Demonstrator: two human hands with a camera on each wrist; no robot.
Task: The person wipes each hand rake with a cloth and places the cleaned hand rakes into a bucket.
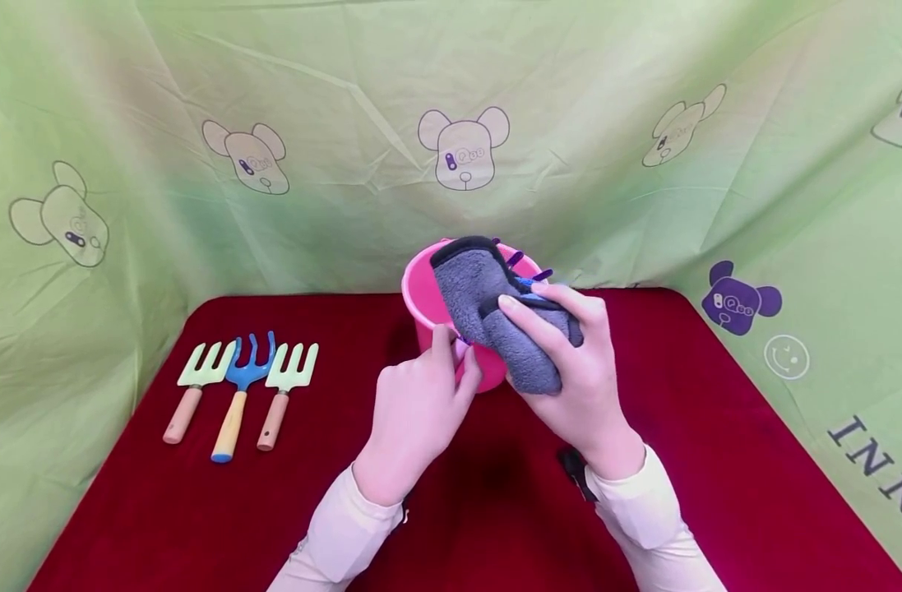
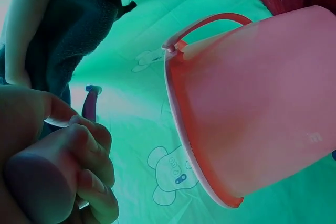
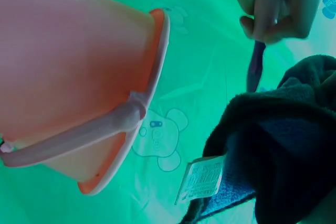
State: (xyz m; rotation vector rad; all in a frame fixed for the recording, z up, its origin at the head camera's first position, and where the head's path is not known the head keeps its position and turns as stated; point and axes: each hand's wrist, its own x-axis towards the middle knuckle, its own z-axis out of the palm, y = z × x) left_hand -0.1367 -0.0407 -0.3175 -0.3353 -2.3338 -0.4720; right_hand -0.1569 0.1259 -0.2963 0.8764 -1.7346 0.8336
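In the head view my left hand [image 1: 421, 403] pinches the handle of a small purple garden rake [image 1: 515, 259]; its tine tips poke out past a grey cloth [image 1: 525, 349]. The rake's purple neck [image 2: 90, 103] shows between fingers and cloth in the left wrist view. My right hand [image 1: 587, 378] grips the cloth, which is folded over the rake head and hides most of it. A dark border edges the cloth, and a white tag [image 3: 202, 179] hangs from it. Both hands are in front of and over a pink bucket [image 1: 418, 300], whose rim is partly covered.
On the red-covered table [image 1: 162, 526], to the left, lie a pale green hand fork [image 1: 199, 374], a blue cultivator [image 1: 245, 374] and another pale green fork [image 1: 291, 374]. A green curtain [image 1: 362, 205] printed with bear heads surrounds the table's back and sides.
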